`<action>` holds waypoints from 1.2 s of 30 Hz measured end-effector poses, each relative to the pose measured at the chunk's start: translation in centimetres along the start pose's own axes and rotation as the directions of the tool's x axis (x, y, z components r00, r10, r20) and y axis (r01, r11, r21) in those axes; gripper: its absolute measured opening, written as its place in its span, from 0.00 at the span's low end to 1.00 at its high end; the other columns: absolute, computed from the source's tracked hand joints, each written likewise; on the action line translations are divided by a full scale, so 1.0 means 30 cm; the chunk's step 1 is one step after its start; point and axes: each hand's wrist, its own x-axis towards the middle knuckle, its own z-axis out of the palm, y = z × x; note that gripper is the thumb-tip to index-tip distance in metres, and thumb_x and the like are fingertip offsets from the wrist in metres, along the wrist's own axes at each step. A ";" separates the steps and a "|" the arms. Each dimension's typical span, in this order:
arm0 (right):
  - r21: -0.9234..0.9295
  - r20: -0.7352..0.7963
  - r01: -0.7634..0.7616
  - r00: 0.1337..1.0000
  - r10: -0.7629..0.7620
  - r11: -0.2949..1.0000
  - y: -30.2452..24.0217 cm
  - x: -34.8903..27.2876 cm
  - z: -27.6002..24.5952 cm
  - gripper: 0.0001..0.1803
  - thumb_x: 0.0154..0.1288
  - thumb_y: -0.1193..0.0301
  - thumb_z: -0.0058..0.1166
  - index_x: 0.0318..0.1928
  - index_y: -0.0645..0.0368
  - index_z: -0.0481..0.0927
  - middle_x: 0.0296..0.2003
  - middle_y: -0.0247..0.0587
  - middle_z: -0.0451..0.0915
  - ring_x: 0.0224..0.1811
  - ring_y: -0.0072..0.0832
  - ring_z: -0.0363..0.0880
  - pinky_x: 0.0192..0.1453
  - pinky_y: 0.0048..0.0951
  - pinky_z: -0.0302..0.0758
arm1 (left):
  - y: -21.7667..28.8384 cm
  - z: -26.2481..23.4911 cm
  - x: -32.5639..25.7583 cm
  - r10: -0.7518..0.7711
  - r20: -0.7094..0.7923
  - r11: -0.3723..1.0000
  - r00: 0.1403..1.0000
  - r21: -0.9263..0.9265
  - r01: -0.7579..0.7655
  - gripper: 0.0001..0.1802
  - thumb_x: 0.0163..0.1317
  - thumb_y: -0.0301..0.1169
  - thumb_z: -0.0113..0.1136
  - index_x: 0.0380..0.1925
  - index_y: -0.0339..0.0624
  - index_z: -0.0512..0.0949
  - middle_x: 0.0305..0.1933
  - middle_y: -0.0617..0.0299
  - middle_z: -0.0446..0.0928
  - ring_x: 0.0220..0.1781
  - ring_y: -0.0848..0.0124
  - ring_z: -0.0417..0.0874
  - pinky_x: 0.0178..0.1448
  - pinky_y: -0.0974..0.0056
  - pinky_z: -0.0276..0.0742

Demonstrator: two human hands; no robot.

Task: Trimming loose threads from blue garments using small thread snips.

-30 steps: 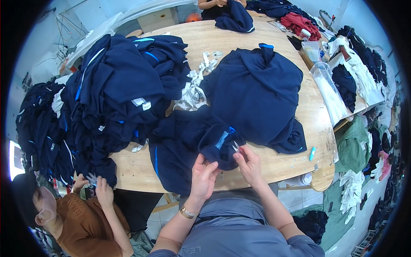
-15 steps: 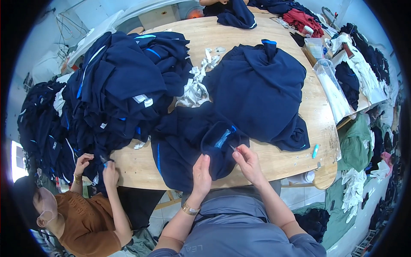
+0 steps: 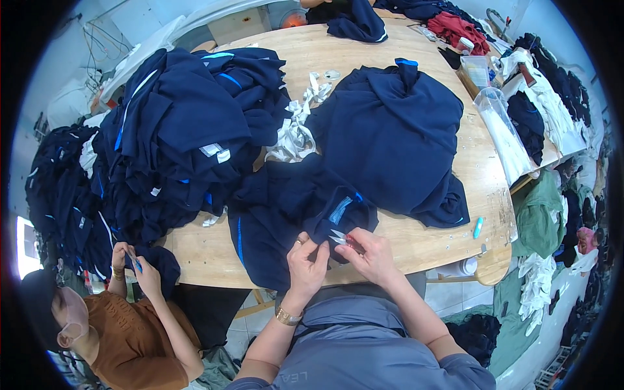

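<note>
A navy garment (image 3: 270, 201) lies spread in front of me at the table's near edge, its collar area showing a light blue strip (image 3: 339, 210) on the inside. My left hand (image 3: 307, 268) is closed at the garment's near edge, thumb and fingers pinching the cloth. In my right hand (image 3: 373, 259) is a pair of thread snips (image 3: 339, 238) with red on the handle. The snips' pale blades stand apart, pointing left over the cloth, close to my left fingertips. Whether a thread lies between the blades is too small to tell.
Navy garments form a big pile (image 3: 188, 110) at left and a smaller stack (image 3: 396, 136) at right. White strips (image 3: 292, 133) lie between them. A turquoise cutter-like object (image 3: 478, 227) rests near the right edge. A masked co-worker (image 3: 123, 331) handles cloth at my left.
My right hand has moved left and slightly down, bringing the snips beside my left hand. My left fingers have curled into the cloth. The co-worker's hands have shifted left.
</note>
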 end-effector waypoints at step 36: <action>0.423 0.113 -0.240 0.971 0.211 0.874 0.065 -0.007 -0.024 0.08 0.57 0.73 0.59 0.32 0.63 0.74 0.20 0.27 0.71 0.21 0.10 0.61 0.24 0.16 0.60 | 0.002 0.026 0.047 -0.654 0.459 -0.046 0.601 -0.818 0.574 0.03 0.62 0.33 0.56 0.32 0.49 0.74 0.27 0.69 0.74 0.26 0.77 0.75 0.23 0.75 0.65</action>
